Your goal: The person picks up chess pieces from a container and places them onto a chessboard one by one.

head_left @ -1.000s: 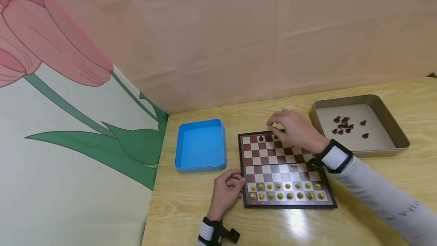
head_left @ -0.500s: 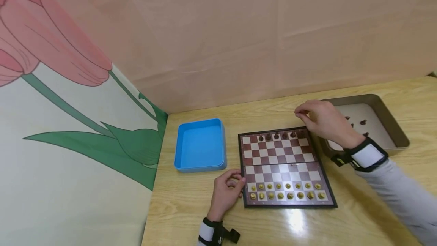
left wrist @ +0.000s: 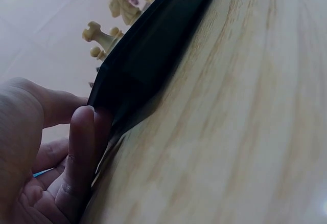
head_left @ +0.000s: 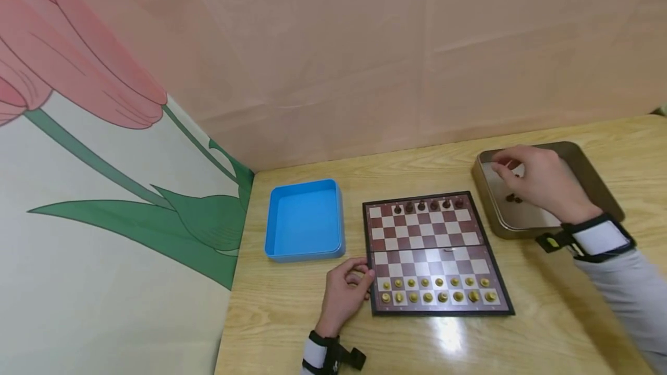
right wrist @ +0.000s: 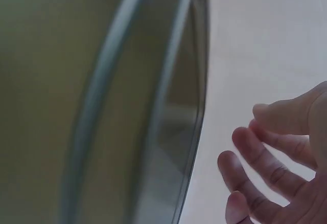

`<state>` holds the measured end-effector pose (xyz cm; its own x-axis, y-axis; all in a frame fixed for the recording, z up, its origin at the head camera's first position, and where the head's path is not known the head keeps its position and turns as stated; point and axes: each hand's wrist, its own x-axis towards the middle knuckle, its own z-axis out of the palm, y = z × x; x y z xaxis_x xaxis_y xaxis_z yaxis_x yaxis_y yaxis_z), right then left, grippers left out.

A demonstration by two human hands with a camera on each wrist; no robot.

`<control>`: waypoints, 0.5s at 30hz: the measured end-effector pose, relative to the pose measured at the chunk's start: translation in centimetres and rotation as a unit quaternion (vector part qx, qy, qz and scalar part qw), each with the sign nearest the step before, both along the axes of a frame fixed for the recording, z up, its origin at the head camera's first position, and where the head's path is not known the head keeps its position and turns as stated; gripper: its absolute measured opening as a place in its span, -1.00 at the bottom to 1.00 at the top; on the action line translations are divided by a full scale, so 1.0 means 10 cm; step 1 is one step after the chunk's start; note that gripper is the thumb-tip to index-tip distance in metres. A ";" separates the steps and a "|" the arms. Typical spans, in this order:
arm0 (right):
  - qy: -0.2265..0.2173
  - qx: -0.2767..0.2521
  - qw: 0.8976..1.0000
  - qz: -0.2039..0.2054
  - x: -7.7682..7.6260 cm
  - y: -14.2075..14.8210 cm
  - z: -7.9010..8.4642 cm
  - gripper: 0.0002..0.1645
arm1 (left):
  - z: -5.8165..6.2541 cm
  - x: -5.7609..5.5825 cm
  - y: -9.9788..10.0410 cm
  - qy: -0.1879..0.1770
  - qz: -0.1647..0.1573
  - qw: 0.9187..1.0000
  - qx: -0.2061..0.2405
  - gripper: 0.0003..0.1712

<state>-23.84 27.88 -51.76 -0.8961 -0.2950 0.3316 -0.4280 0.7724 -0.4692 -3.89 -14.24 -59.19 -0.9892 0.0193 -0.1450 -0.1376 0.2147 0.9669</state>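
Observation:
My left hand [head_left: 344, 291] holds the left edge of a chessboard [head_left: 424, 256]; in the left wrist view its thumb and fingers are at the black rim [left wrist: 145, 55]. Gold-coloured pieces [head_left: 439, 297] stand in two rows on the near side. Several dark pieces [head_left: 421, 205] line the far row. Over a shallow metal tin [head_left: 594, 181] hovers my right hand [head_left: 544, 181], its fingers loosely bent. The right wrist view shows nothing between those fingers [right wrist: 276, 178]. Small dark chess pieces [head_left: 510, 197] lie in the tin, partly hidden by the hand.
A blue square tray [head_left: 304, 221] stands left of the board. The wooden table [head_left: 292, 317] meets a draped pinkish cloth [head_left: 339, 74] at the back. On the left is a wall with painted tulips [head_left: 78, 62].
My right hand has moved right from the board's far row to above the tin. Another dark piece now stands at the right of that row. The left hand has stayed in place.

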 end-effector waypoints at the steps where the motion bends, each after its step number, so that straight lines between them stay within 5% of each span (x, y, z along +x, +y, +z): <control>1: -0.008 -0.001 1.000 -0.006 -0.01 0.05 -0.02 -0.73 | 0.00 0.00 0.00 0.001 0.001 1.000 0.002 -0.63; 15: -0.135 0.056 0.988 -0.058 -0.19 0.51 -0.33 -0.56 | -0.02 -0.02 0.00 -0.004 0.001 1.000 -0.003 -0.63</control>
<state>-25.76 32.96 -55.01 -0.9774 -0.2062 0.0472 -0.2044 0.8629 -0.4623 -4.11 -14.21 -59.36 -0.9881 0.0168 -0.1531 -0.1457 0.2212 0.9643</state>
